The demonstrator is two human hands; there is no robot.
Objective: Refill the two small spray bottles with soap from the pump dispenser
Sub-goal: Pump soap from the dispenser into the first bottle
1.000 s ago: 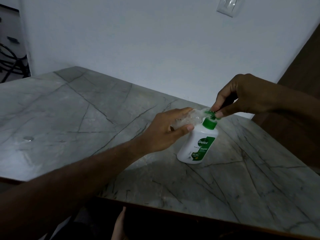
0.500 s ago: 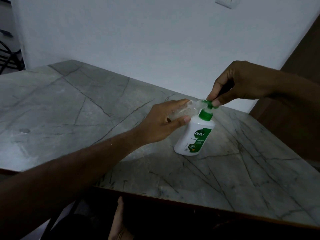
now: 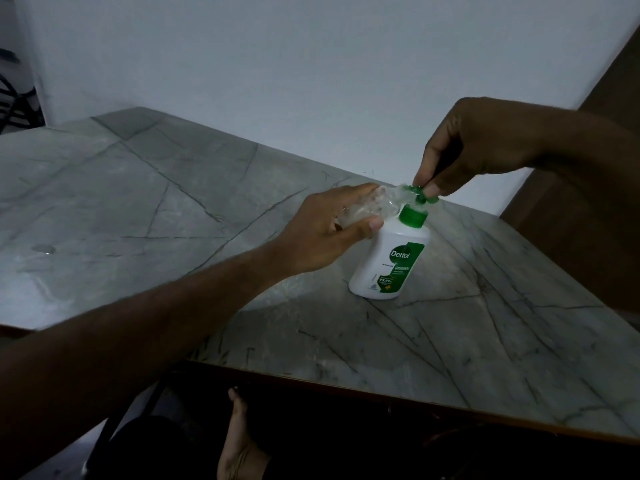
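Filling step: your left hand (image 3: pixel 325 233) grips a clear spray bottle (image 3: pixel 363 209), tilted, mouth at the nozzle of the pump dispenser (image 3: pixel 391 265) standing on the counter (image 3: pixel 138 202). Right hand (image 3: pixel 474 147) pinches the green pump head (image 3: pixel 420 197). Next: I'd say press down steadily and keep the mouth under the spout.

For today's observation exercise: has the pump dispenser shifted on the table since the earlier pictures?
No. The pump dispenser stands where it did: the same dark vein of the marble table runs rightward from its base.
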